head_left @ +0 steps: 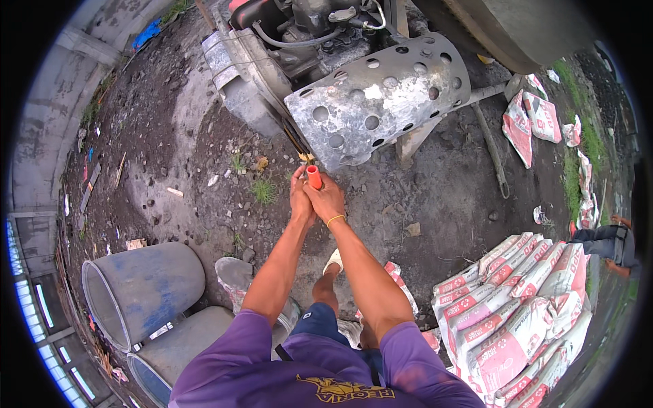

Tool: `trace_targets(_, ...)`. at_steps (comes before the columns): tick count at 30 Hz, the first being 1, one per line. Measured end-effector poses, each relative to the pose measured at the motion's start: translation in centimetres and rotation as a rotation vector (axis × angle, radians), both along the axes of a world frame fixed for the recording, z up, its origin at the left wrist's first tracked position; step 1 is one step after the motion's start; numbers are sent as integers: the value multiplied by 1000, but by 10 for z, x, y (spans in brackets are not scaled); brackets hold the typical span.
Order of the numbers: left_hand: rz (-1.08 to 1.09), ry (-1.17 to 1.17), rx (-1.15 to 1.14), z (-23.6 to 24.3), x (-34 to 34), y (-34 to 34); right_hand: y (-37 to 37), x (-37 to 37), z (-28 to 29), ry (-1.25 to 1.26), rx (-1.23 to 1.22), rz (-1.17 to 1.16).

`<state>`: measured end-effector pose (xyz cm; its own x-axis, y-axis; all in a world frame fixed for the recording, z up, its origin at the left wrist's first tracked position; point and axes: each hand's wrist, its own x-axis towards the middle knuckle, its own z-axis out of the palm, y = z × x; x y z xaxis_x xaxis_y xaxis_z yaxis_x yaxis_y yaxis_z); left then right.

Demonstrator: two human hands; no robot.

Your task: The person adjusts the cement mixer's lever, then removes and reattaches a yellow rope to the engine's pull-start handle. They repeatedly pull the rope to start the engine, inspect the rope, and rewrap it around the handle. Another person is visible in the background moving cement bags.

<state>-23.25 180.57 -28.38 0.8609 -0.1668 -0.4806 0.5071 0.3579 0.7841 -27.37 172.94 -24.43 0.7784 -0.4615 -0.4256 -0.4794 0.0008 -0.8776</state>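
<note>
Both my hands are together in front of the machine, at the middle of the view. A short orange tube [313, 178] with an open round end sticks up between them. My right hand [327, 199] is closed around its lower part, with a thin yellow band at the wrist. Pressed against it from the left, my left hand [300, 197] is closed on the tube too, its fingers partly hidden. The tube's lower end is out of sight. Just beyond my fingertips is the near corner of a grey, worn metal guard [381, 102] with round holes.
An engine [316, 37] with hoses stands behind the guard. Blue-grey barrels [153, 282] lie at the lower left. Stacked red-and-white sacks [507, 319] rise at the lower right. A metal bar [491, 149] lies on the dirt. Another person [609, 245] is at the far right.
</note>
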Motion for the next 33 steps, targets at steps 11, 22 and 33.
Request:
trace_targets(11, -1205, -1266, 1020, 15, 55, 75, -1, -10, 4, 18, -116, 98)
trace_targets(22, -1636, -1796, 1284, -30, 154, 70, 0, 14, -51, -156, -56, 221)
trace_targets(33, -1938, -1229, 1222, -46, 205, 12, -25, 26, -14, -263, 21, 227)
